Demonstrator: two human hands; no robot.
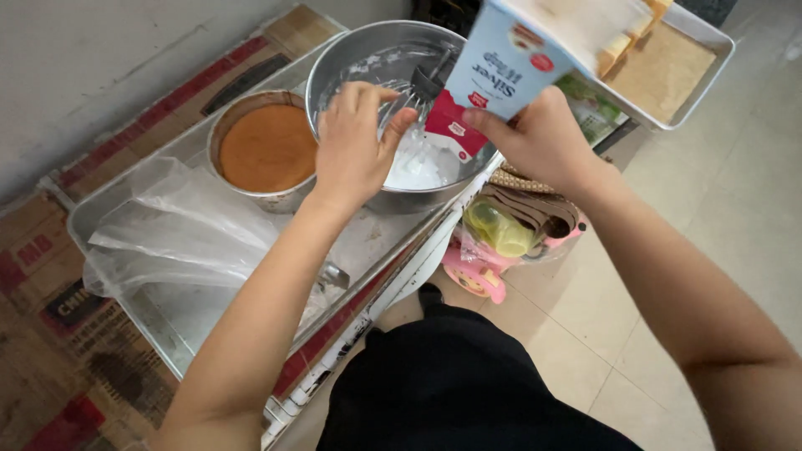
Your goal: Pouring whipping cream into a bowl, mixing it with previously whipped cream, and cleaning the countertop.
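Head view: my right hand [543,138] is clamped around a blue-and-white carton [510,58], tipped spout-down over the steel mixing bowl [351,50]. My left hand [355,146] grips the bowl's near rim, by the whisk [418,88]. White cream [418,167] already pools in the bowl, so I judge pouring partly done; whisking looks not yet begun. A brown cake [269,146] sits in its tin beside the bowl.
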